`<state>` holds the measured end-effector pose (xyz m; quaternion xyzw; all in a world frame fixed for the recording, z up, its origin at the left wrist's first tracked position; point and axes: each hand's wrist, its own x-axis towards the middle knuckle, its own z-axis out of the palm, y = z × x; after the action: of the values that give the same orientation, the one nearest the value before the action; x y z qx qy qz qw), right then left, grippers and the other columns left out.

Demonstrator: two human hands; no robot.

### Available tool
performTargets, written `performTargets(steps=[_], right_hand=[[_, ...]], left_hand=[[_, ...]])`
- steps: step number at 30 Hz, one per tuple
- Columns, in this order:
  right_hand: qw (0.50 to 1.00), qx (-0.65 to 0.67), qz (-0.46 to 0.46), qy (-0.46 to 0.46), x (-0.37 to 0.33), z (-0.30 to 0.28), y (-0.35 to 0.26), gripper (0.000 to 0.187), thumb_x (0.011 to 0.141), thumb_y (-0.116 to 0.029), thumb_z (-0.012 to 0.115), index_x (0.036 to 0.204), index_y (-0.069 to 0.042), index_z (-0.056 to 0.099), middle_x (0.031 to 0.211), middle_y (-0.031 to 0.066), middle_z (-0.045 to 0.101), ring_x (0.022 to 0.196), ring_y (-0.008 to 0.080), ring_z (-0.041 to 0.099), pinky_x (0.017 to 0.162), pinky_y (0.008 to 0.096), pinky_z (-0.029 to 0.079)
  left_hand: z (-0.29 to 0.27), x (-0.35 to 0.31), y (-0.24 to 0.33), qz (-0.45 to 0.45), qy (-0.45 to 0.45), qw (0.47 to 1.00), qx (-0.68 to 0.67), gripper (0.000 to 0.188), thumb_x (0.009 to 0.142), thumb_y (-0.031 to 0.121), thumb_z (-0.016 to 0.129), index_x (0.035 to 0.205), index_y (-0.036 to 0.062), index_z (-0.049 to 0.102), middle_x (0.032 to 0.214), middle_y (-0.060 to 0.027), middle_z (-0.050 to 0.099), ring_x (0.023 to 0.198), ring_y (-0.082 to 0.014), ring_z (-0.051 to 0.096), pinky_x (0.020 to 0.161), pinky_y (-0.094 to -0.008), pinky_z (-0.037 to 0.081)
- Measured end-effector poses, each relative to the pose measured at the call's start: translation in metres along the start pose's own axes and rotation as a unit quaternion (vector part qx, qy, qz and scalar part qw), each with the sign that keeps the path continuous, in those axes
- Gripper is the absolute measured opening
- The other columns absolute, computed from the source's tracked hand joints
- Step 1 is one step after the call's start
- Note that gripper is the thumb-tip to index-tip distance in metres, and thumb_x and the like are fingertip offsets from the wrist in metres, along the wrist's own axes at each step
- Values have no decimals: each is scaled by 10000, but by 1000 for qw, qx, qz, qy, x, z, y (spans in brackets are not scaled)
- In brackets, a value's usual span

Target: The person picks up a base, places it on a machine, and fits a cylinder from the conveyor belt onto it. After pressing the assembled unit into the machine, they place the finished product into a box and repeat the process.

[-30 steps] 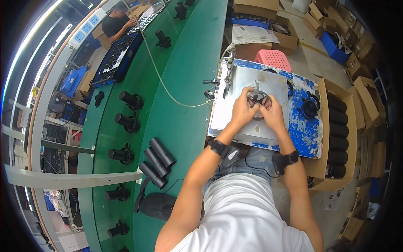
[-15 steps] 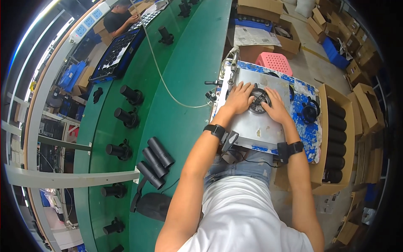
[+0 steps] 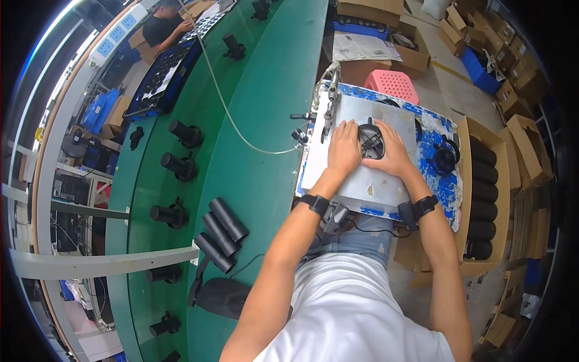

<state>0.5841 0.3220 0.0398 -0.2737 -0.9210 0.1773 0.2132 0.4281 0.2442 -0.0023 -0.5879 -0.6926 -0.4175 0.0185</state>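
Observation:
A black round plastic part with crossing spokes and a small peg at its rim is between my hands over a bare metal plate. My right hand curves about its right side, thumb along the lower rim. My left hand lies against the left side, fingers stretched out flat. Part of the rim is hidden by my fingers. A metal clamp-like fixture stands beyond my left hand. Another black round part sits on the worn blue board to the right.
A cardboard box of black cylinders stands at the right. Three black tubes and a dark pouch lie on the green bench. Black parts with upright cylinders line the bench's left side. A pink stool stands behind; a co-worker sits far left.
The round part has turned or tilted, so its spokes show more plainly. My left hand has shifted off its top to the side; my right thumb has moved to the lower rim.

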Motion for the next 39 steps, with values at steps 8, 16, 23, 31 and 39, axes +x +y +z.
performTargets(steps=[8, 16, 23, 31, 39], right_hand=[[989, -69, 105, 83, -4, 28, -24, 1038, 580, -458, 811, 1329, 86, 342, 1357, 256, 400, 1278, 380, 382, 1053, 450, 326], [987, -69, 118, 82, -9, 14, -24, 1039, 590, -477, 797, 1348, 59, 331, 1370, 250, 389, 1293, 384, 366, 1066, 448, 306], [985, -57, 149, 69, -16, 7, -24, 1070, 585, -482, 798, 1360, 66, 304, 1370, 234, 381, 1299, 366, 348, 1084, 438, 269], [989, 2, 115, 89, -13, 13, -11, 909, 616, -445, 799, 1285, 37, 416, 1337, 229, 434, 1269, 370, 388, 1073, 433, 294], [921, -233, 218, -223, 59, -18, -19, 492, 730, -368, 692, 1105, -54, 639, 1023, 119, 687, 971, 310, 657, 799, 391, 533]], left_hand=[[-13, 17, -19, 64, -73, 995, -11, 331, 853, 72, 498, 1167, -6, 570, 1291, -181, 538, 1239, -394, 449, 1054, -448, 346], [-82, 47, -41, -84, 154, 978, -114, 156, 825, 84, 540, 916, 9, 641, 933, -180, 650, 903, -364, 609, 827, -413, 469], [-35, 111, -144, -584, -42, 749, -310, 625, 893, 303, 522, 1391, -29, 342, 1228, -223, 557, 1001, -378, 598, 824, -491, 485], [-103, 165, -73, -118, 184, 963, -154, 273, 877, 171, 537, 1071, -8, 607, 987, -151, 670, 819, -226, 634, 737, -312, 500], [-76, 28, 45, 144, -324, 930, 97, 419, 797, 325, 644, 1104, 46, 585, 1016, -134, 621, 807, -342, 660, 704, -438, 540]])
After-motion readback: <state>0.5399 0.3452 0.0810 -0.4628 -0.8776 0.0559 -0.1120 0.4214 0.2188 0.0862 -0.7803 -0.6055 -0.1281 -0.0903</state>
